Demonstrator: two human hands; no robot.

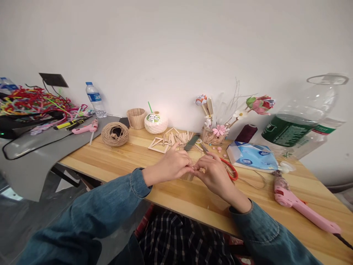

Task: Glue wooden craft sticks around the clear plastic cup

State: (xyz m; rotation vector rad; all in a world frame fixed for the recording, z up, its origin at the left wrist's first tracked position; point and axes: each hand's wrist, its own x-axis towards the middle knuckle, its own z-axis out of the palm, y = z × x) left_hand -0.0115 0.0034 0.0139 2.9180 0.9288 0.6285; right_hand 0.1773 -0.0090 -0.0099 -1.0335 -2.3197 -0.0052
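Note:
My left hand and my right hand meet fingertip to fingertip over the front of the table. Both are closed in a pinch, and whatever lies between the fingers is too small to make out. Just behind them are loose wooden craft sticks, some joined into frames, and a dark green strip. A pair of scissors with orange-red handles lies partly hidden behind my right hand.
Along the wall stand a twine ball, a stick-sided cup, a coconut with a straw and a jar with flowers. To the right are a tissue pack, a large bottle and a pink glue gun; another glue gun lies left.

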